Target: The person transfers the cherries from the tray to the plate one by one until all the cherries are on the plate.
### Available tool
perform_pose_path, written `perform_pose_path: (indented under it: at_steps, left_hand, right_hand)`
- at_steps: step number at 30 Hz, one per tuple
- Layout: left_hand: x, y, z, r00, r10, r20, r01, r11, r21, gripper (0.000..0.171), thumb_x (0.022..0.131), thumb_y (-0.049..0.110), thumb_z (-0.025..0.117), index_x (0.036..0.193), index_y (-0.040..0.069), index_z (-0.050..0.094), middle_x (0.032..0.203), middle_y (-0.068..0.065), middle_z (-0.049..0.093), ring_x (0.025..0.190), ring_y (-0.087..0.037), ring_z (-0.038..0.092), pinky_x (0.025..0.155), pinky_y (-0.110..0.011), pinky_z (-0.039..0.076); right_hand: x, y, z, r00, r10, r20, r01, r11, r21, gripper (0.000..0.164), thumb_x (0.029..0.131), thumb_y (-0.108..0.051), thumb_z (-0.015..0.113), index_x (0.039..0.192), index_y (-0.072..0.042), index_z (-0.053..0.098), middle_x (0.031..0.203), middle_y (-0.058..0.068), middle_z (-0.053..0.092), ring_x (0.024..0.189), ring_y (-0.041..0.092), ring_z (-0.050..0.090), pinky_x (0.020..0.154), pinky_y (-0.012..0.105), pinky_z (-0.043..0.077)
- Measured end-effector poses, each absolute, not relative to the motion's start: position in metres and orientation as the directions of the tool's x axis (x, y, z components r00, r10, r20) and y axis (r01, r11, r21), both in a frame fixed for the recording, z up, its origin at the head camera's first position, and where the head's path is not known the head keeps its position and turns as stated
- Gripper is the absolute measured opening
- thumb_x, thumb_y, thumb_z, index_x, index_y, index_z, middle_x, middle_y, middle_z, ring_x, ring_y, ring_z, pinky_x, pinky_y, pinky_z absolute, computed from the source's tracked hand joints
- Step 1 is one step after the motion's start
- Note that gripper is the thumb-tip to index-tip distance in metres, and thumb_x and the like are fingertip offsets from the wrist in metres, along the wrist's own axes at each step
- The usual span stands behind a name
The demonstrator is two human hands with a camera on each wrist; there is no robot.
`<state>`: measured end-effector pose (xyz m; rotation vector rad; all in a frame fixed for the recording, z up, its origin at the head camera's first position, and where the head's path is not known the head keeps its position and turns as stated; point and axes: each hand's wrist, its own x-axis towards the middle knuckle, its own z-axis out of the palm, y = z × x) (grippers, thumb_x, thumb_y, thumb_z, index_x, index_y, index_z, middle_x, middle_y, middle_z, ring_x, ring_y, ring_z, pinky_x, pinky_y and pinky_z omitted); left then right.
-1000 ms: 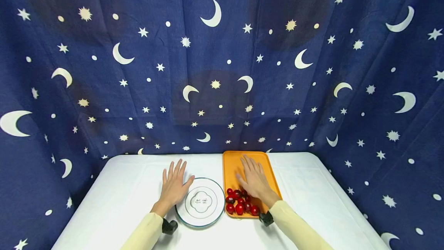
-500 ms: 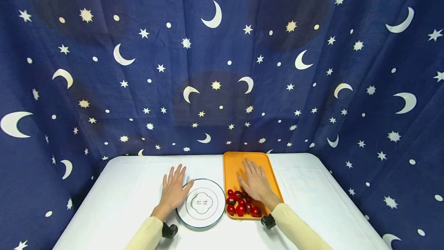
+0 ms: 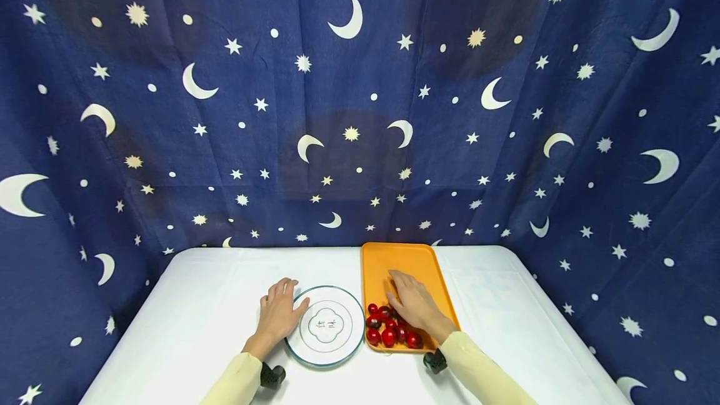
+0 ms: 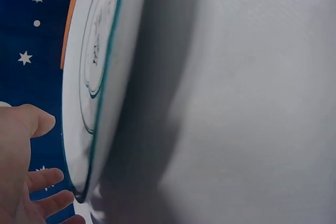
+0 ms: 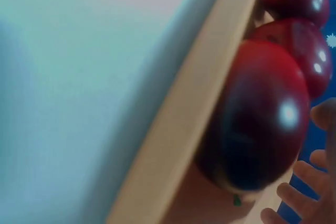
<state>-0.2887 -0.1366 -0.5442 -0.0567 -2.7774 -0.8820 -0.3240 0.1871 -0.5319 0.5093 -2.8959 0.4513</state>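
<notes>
A white plate [image 3: 326,331] with a blue-green rim and line pattern lies left of centre on the table. My left hand [image 3: 278,317] is at its upper left rim, fingers loosely bent; in the left wrist view, the thumb [image 4: 38,121] stands apart from the plate, and contact by the other fingers is unclear. To the right is an orange tray [image 3: 375,267] with several glossy dark-red cherry tomatoes [image 3: 389,337] at its near end. Over the tray my right hand [image 3: 417,306] hovers, fingers relaxed, partly hiding the tomatoes. A large-looking tomato [image 5: 257,116] fills the right wrist view.
A white cloth [image 3: 225,286] covers the table. Behind and beside it hangs a dark blue curtain [image 3: 349,217] with moons and stars. The plate and tray lie close together, and the tray has a raised rim [image 5: 184,103].
The fingers of both hands have bent from nearly straight to loosely curved. Both hands stay near the same places; plate, tray and tomatoes have not moved.
</notes>
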Motion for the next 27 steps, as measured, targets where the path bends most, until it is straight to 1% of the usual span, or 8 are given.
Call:
perform_pose_path:
  at_steps: [4, 7, 10, 13, 15, 18, 23, 27]
  left_hand:
    - [-0.2867, -0.1367, -0.5487, -0.976, -0.036, 0.217, 0.094, 0.823, 0.560, 0.054, 0.097, 0.031, 0.063, 0.138, -0.001, 0.054, 0.145, -0.026, 0.049, 0.137, -0.047, 0.041, 0.107, -0.062, 0.034]
    - [-0.2853, -0.1371, -0.5500, -0.968, -0.045, 0.247, 0.103, 0.826, 0.554, 0.048, 0.096, 0.028, 0.064, 0.133, -0.002, 0.058, 0.137, -0.025, 0.053, 0.127, -0.044, 0.047, 0.101, -0.058, 0.037]
    - [-0.2851, -0.1382, -0.5498, -0.962, -0.046, 0.268, 0.111, 0.834, 0.541, 0.038, 0.096, 0.026, 0.064, 0.120, -0.002, 0.062, 0.120, -0.021, 0.058, 0.110, -0.037, 0.051, 0.094, -0.054, 0.041]
    - [-0.2849, -0.1398, -0.5501, -0.969, -0.043, 0.245, 0.097, 0.842, 0.531, 0.029, 0.096, 0.025, 0.064, 0.110, -0.001, 0.063, 0.106, -0.015, 0.059, 0.100, -0.031, 0.054, 0.089, -0.051, 0.045]
    - [-0.2845, -0.1408, -0.5498, -0.974, -0.040, 0.223, 0.083, 0.852, 0.517, 0.027, 0.097, 0.024, 0.064, 0.107, 0.000, 0.063, 0.100, -0.013, 0.060, 0.096, -0.030, 0.056, 0.087, -0.050, 0.047]
    - [-0.2830, -0.1420, -0.5500, -0.980, -0.029, 0.199, 0.074, 0.867, 0.492, 0.027, 0.097, 0.023, 0.064, 0.108, -0.001, 0.064, 0.099, -0.013, 0.064, 0.096, -0.031, 0.060, 0.087, -0.050, 0.049]
    - [-0.2842, -0.1429, -0.5510, -0.984, -0.022, 0.179, 0.066, 0.881, 0.468, 0.028, 0.096, 0.022, 0.064, 0.113, -0.001, 0.064, 0.104, -0.015, 0.069, 0.099, -0.032, 0.063, 0.089, -0.051, 0.050]
    - [-0.2861, -0.1430, -0.5504, -0.985, -0.022, 0.172, 0.063, 0.880, 0.470, 0.026, 0.096, 0.021, 0.064, 0.112, 0.000, 0.064, 0.104, -0.014, 0.068, 0.099, -0.031, 0.062, 0.089, -0.051, 0.050]
  right_hand:
    - [-0.3213, 0.1860, -0.5345, -0.933, -0.305, 0.189, -0.347, 0.901, -0.260, 0.055, 0.104, -0.032, 0.059, 0.149, -0.004, 0.047, 0.153, 0.017, 0.052, 0.141, 0.037, 0.051, 0.114, 0.058, 0.042]
    - [-0.3201, 0.1856, -0.5355, -0.930, -0.314, 0.191, -0.356, 0.899, -0.255, 0.053, 0.103, -0.030, 0.060, 0.147, -0.003, 0.049, 0.151, 0.018, 0.053, 0.138, 0.038, 0.052, 0.113, 0.058, 0.043]
    - [-0.3199, 0.1848, -0.5361, -0.927, -0.317, 0.203, -0.361, 0.899, -0.247, 0.051, 0.103, -0.029, 0.060, 0.145, -0.003, 0.051, 0.149, 0.019, 0.055, 0.135, 0.038, 0.054, 0.111, 0.057, 0.045]
    - [-0.3195, 0.1840, -0.5366, -0.925, -0.317, 0.209, -0.363, 0.899, -0.243, 0.049, 0.103, -0.029, 0.060, 0.144, -0.004, 0.052, 0.147, 0.017, 0.056, 0.132, 0.036, 0.055, 0.109, 0.055, 0.046]
    - [-0.3188, 0.1835, -0.5363, -0.921, -0.324, 0.215, -0.372, 0.897, -0.240, 0.048, 0.102, -0.029, 0.061, 0.143, -0.004, 0.053, 0.144, 0.016, 0.058, 0.129, 0.035, 0.056, 0.107, 0.054, 0.047]
    - [-0.3179, 0.1834, -0.5380, -0.919, -0.330, 0.214, -0.376, 0.896, -0.237, 0.047, 0.102, -0.028, 0.062, 0.141, -0.005, 0.055, 0.137, 0.015, 0.063, 0.124, 0.033, 0.059, 0.104, 0.053, 0.049]
    - [-0.3179, 0.1831, -0.5398, -0.903, -0.345, 0.258, -0.401, 0.890, -0.216, 0.042, 0.099, -0.025, 0.065, 0.135, -0.005, 0.059, 0.114, 0.011, 0.068, 0.101, 0.028, 0.064, 0.091, 0.050, 0.055]
    - [-0.3182, 0.1822, -0.5383, -0.911, -0.334, 0.242, -0.387, 0.893, -0.228, 0.037, 0.100, -0.025, 0.063, 0.132, -0.007, 0.062, 0.104, 0.005, 0.066, 0.089, 0.021, 0.063, 0.084, 0.046, 0.055]
